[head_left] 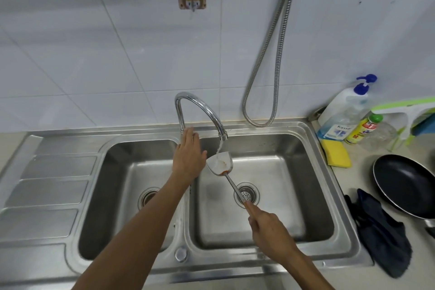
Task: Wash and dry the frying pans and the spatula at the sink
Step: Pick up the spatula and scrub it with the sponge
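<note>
The pump bottle right of the sink bore "Kassa" on its label; print on the yellow bottle beside it was too blurred to read.

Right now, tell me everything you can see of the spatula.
The spatula has a pale, shovel-shaped blade, a thin steel-looking shaft and a brown, wood-like handle. Reddish-brown residue clings where blade meets shaft. It is tilted, blade up and away from the person, over the right basin, with the faucet stream landing on the blade. The right hand grips the handle end with curled fingers; nothing else clearly touches it.
</note>
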Tool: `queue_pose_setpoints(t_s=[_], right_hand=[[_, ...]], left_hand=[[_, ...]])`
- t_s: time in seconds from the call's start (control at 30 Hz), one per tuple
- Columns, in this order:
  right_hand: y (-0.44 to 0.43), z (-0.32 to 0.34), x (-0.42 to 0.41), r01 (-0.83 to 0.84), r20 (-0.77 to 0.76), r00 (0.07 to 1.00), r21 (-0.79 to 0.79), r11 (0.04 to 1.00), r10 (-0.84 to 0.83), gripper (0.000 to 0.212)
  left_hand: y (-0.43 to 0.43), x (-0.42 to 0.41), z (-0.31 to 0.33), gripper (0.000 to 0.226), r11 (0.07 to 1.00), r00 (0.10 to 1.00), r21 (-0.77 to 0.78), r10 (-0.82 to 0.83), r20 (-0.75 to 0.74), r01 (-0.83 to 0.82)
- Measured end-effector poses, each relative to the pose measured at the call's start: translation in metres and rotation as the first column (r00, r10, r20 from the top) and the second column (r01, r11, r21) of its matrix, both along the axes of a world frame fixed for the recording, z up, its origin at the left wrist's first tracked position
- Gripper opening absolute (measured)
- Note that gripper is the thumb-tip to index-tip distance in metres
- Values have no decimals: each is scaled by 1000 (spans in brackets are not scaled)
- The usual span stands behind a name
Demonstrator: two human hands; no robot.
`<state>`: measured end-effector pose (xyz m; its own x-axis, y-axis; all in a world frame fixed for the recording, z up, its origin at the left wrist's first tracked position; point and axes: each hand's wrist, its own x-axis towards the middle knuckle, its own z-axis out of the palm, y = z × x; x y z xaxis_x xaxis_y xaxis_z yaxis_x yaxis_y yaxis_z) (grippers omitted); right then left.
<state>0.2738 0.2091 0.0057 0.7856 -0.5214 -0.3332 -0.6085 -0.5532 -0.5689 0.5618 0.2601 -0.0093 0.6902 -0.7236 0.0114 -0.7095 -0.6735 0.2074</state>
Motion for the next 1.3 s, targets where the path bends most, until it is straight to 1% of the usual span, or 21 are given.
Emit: queue_pose_setpoints(t_s=[0.1, 0.2, 0.33, 0.53, 0.6, 0.67, 0.73, 0.8, 0.83, 0.87, 0.9, 0.93, 0.97, 1.0, 1.03, 1.07, 1.1, 1.13, 1.2, 1.27, 1.3], right_hand=[[0, -2, -1, -1, 1, 1000, 7, 1000, 1, 52], [0, -3, -1, -6, 0, 1000, 6, 1000, 6, 51], [0, -4, -1, -21, -19, 1000, 18, 1000, 22, 51], [-3, -8, -10, 33, -29, 999, 26, 999, -32, 49], [-5, -8, -13, 46, -37, 998, 31, 998, -45, 50], [-7, -9, -15, 58, -30, 998, 31, 998, -57, 50], [-8, -11, -15, 71, -21, 997, 22, 997, -71, 48], [-9, -12, -14, 85, -24, 996, 17, 996, -85, 48], [-9, -14, -13, 93, -21, 996, 13, 996, -92, 48], [-9, -13, -12, 101, -18, 995, 12, 995, -101, 48], [-8, -13, -10, 116, -6, 993, 20, 993, -116, 46], [-6, -13, -8, 133, -1, 991, 32, 991, -133, 42], [-5, -13, -6, 150, 3, 989, 49, 987, -151, 37], [-4, -13, -5, 163, -3, 987, 66, 984, -163, 32], [-2, -12, -4, 171, 1, 985, 85, 982, -171, 28], [-1, -12, -4, 174, 6, 985, 97, 980, -175, 26], [0, -14, -5, 171, 11, 985, 109, 979, -173, 25], [0, -14, -6, 169, 9, 985, 112, 979, -171, 24], [0, -14, -7, 166, -4, 986, 111, 980, -166, 23], [-4, -13, -8, 169, 7, 985, 121, 978, -171, 19], [-11, -11, -8, 180, 20, 983, 125, 976, -184, 16]], left_hand=[[-2, 0, -6, 67, 1000, 1000, -14, -3, -15, 3], [-4, 0, -15, 72, 999, 999, -48, -11, -47, 8], [-7, -2, -19, 70, 998, 999, -46, -37, -22, 36], [-32, 17, -17, 72, 998, 995, -32, -58, -82, 55], [-35, 16, -20, 73, 998, 995, -43, -59, -82, 56], [-32, 15, -23, 73, 993, 996, -100, -63, -58, 57], [-26, 5, -26, 67, 973, 998, -231, -19, -62, 4], [-18, -28, -30, 58, 924, 989, -371, 41, -139, -91], [-13, -51, -32, 55, 904, 976, -404, 59, -210, -142], [-8, -76, -40, 53, 894, 944, -396, 78, -321, -209], [-4, -101, -46, 51, 897, 878, -340, 100, -469, -284], [-1, -122, -52, 49, 906, 762, -233, 135, -633, -354], [-1, -140, -55, 48, 908, 594, -105, 174, -786, -405], [-3, -154, -54, 49, 897, 390, 7, 200, -899, -443], [-6, -164, -51, 51, 876, 192, 85, 197, -961, -475], [-10, -170, -49, 53, 851, 43, 121, 166, -985, -512], [-13, -174, -46, 51, 829, -25, 122, 130, -991, -545], [-17, -177, -44, 46, 818, -32, 109, 110, -993, -565], [-23, -181, -39, 36, 807, 28, 80, 118, -993, -585], [-29, -180, -41, 33, 800, 87, 71, 152, -985, -596], [-33, -178, -43, 32, 794, 101, 70, 163, -981, -604]])
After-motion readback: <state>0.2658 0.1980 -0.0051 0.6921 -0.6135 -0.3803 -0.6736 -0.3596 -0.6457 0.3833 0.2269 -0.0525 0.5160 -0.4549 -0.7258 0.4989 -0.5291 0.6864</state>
